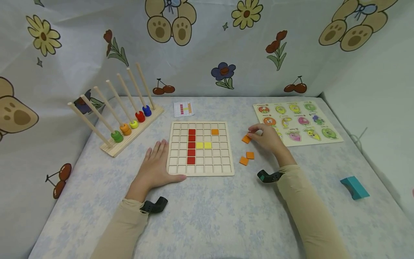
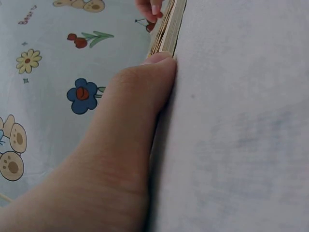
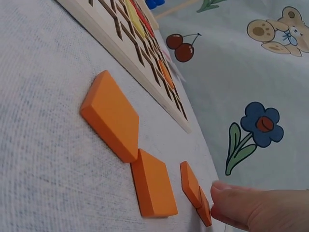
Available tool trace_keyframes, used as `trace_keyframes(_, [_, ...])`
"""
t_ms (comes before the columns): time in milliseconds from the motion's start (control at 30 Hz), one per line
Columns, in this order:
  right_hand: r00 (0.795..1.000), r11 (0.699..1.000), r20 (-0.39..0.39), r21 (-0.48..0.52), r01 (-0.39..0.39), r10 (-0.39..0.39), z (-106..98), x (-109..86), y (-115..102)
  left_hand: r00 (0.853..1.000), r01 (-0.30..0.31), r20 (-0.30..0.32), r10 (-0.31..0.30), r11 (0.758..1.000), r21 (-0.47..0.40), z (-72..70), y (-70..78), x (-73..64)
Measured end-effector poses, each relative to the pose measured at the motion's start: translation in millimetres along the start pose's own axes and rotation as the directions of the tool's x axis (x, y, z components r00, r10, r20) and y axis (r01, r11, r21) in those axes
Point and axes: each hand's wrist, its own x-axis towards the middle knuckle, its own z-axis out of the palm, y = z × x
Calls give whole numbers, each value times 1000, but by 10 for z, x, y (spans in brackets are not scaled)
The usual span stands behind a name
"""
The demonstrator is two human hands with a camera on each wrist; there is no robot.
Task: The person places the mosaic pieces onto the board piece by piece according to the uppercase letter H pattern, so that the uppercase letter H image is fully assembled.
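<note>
My left hand (image 1: pixel 154 169) lies flat with fingers spread at the left edge of a wooden grid board (image 1: pixel 215 169); its thumb (image 2: pixel 140 87) presses the near edge. On the board are a column of red square tiles (image 1: pixel 191 146), two yellow tiles (image 1: pixel 203 145) and one orange tile (image 1: pixel 215 132). Right of it, my right hand (image 1: pixel 267 138) has curled fingers and pinches an orange tile (image 3: pixel 204 208), partly hidden by the fingertips. Another orange tile (image 3: pixel 190 183) lies against that one. Two more orange tiles (image 3: pixel 154 186) lie closer to me.
A small pattern card (image 1: pixel 183 109) lies behind the board. At the back left stands a peg rack (image 1: pixel 119 149) with coloured beads. A fruit picture board (image 1: pixel 300 135) lies at the back right. A teal arch block (image 1: pixel 355 187) sits at the far right.
</note>
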Motion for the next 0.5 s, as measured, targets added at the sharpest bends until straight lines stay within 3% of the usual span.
trace_keyframes(500, [1000, 1000, 8, -7, 5, -5, 15, 14, 47, 1000, 7, 7, -7, 1000, 3, -5, 11, -9])
